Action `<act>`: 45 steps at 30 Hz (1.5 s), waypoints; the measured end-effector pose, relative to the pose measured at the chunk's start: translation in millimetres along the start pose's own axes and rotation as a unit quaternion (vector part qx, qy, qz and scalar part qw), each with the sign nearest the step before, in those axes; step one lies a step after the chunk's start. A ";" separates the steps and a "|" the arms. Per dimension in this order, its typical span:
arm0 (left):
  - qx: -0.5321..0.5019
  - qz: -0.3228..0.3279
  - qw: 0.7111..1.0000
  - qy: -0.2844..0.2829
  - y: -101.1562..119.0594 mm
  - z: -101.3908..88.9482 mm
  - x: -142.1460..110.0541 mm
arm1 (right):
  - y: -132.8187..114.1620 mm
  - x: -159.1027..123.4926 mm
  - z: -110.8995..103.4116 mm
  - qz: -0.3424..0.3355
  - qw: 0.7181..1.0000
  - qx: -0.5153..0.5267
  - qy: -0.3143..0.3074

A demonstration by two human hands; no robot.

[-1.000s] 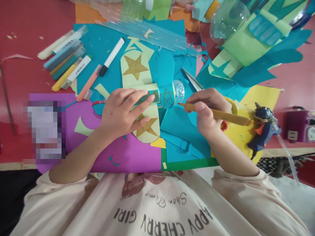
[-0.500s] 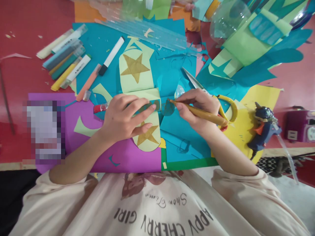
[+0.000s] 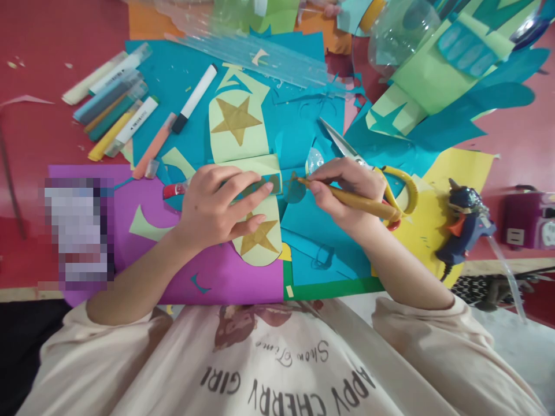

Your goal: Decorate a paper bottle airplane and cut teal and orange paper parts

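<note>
my right hand grasps a brown marker, thumb and fingertips closed near its nib, and the nib is down at the rounded blue end of the paper piece. my left hand lies over the pale green cutout with its fingers spread. i can't tell whether they grip it or only rest there, since my thumb is hidden. the piece is right in front of me, over the blue and purple sheets, with the blue end just beyond my left fingertips.

as for how far along it is, two stars look finished: the upper brown star and the lower brown star are both filled in. the blue patch by my fingertips carries dark spots, though my fingers cover much of it. the blue end seems to be the part underway: a brownish mark shows by the nib, too small and shaded to read as complete, so i judge there is colouring left here.

the scissors lie just past my right hand, open or not i can't say, and the glue gun sits farther right.
</note>
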State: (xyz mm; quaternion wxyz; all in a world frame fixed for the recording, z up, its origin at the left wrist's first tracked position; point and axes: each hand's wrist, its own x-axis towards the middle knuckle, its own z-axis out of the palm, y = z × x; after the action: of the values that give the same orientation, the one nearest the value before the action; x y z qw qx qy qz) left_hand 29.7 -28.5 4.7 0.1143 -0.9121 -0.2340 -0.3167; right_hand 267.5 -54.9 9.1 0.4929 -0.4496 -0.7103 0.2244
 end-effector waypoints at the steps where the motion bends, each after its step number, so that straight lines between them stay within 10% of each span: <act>1: 0.002 0.002 1.000 0.004 0.1 0.4 -0.2 | 0.2 0.2 0.3 0.002 1.000 0.001 0.012; 33: -0.034 -0.048 0.994 -0.089 -1.9 4.4 -14.3 | 5.1 1.4 1.8 -0.020 1.000 0.010 0.019; 45: 0.008 0.009 1.000 0.002 -1.7 2.2 -1.4 | 4.3 -0.3 2.2 -0.001 1.000 0.010 0.024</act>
State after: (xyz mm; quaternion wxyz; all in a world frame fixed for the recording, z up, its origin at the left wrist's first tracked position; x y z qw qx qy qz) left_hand 29.1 -26.7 2.1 0.1249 -0.9126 -0.2283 -0.3155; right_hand 267.3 -52.7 4.7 0.5148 -0.4494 -0.6961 0.2201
